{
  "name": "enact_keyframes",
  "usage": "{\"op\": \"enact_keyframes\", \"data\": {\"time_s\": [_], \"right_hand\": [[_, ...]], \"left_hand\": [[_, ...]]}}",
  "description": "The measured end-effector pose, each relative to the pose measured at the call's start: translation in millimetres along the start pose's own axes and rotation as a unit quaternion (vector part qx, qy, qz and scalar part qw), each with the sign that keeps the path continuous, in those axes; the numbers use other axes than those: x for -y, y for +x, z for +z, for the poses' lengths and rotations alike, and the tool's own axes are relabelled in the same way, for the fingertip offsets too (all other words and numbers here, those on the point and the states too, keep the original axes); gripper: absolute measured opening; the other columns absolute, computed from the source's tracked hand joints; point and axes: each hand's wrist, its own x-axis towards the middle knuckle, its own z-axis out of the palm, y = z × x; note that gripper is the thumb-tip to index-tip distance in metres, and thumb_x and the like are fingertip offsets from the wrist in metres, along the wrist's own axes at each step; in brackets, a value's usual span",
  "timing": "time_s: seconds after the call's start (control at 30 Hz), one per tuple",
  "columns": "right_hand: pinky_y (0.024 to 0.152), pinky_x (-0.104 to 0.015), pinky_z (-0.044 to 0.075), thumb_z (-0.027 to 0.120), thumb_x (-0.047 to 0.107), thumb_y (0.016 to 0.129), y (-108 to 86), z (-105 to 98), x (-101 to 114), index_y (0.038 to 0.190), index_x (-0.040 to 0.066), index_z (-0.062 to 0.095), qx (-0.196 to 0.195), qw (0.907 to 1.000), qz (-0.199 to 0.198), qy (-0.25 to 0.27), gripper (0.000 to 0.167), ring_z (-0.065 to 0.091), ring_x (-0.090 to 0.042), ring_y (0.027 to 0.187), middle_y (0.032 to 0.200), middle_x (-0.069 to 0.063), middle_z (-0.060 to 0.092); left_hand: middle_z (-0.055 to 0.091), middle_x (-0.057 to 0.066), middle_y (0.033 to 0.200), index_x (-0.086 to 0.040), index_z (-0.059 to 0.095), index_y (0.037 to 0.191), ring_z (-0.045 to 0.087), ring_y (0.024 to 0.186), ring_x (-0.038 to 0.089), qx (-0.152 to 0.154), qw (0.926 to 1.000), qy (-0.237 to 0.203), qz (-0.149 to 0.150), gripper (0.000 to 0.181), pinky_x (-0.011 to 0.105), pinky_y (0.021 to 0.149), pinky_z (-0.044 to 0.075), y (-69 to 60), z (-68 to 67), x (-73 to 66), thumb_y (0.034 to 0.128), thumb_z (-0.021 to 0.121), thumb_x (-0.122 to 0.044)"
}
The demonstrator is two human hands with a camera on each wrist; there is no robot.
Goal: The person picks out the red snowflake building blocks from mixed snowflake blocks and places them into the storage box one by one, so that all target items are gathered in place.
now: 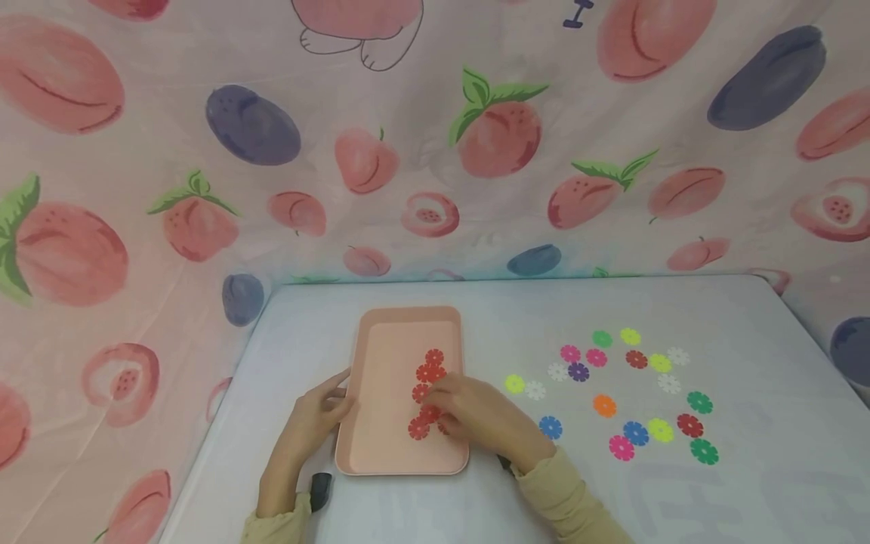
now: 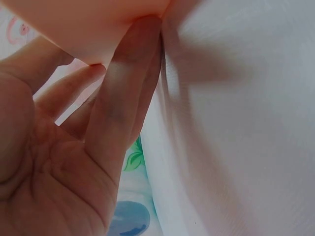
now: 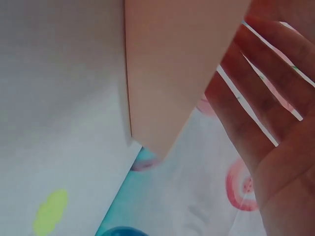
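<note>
A pink rectangular tray (image 1: 381, 393) lies on the table with several red snowflake-shaped discs (image 1: 418, 428) grouped in its right half. At the tray's left side is my left hand (image 1: 309, 419), its fingers extended against the outer wall and rim; the left wrist view shows these fingers (image 2: 115, 93) touching the tray's wall (image 2: 88, 29). My right hand (image 1: 476, 415) reaches over the tray's right rim, fingers bent down onto the red discs. In the right wrist view the fingers (image 3: 246, 103) pass behind the tray wall (image 3: 167, 64), so their tips are hidden there.
On the table right of the tray lie scattered discs of many colours, among them an orange one (image 1: 604, 406), a purple one (image 1: 578, 372) and a dark green one (image 1: 704, 451). A fruit-patterned curtain (image 1: 435, 174) stands behind and beside the white table (image 1: 299, 325).
</note>
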Motion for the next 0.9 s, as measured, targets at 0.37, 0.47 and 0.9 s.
{"op": "enact_keyframes", "data": {"time_s": [0.37, 0.47, 0.9], "right_hand": [[0.088, -0.025, 0.056, 0.082, 0.014, 0.082, -11.9, -14, -13, 0.109, 0.014, 0.075, -0.014, 0.9998, 0.009, -0.006, 0.028, 0.062, -0.012, 0.101, 0.108, 0.003, 0.069], [0.087, -0.026, 0.056, 0.082, 0.016, 0.082, -14.6, -17, -15, 0.108, 0.014, 0.075, -0.012, 0.9997, 0.019, -0.010, 0.027, 0.062, -0.013, 0.100, 0.107, 0.002, 0.069], [0.090, -0.030, 0.056, 0.084, 0.015, 0.080, -26.6, -24, -30, 0.114, 0.014, 0.073, -0.016, 0.9983, 0.035, -0.044, 0.036, 0.065, -0.014, 0.106, 0.111, 0.003, 0.070]], "left_hand": [[0.067, 0.018, 0.117, -0.011, 0.047, 0.148, 0.070, 0.100, 0.028, 0.000, 0.9999, -0.011, -0.001, 0.056, 0.032, 0.071, 0.060, 1.0, 0.0, 1.2, 0.0967, 0.066, -0.020], [0.067, 0.018, 0.117, -0.011, 0.046, 0.149, 0.070, 0.100, 0.028, 0.001, 1.0000, -0.009, -0.001, 0.056, 0.032, 0.071, 0.060, 1.1, -0.3, 1.0, 0.0967, 0.066, -0.020], [0.068, 0.017, 0.116, -0.012, 0.046, 0.149, 0.071, 0.099, 0.027, 0.000, 1.0000, -0.005, -0.002, 0.056, 0.031, 0.072, 0.060, 2.1, 0.0, 0.8, 0.0966, 0.066, -0.020]]}}
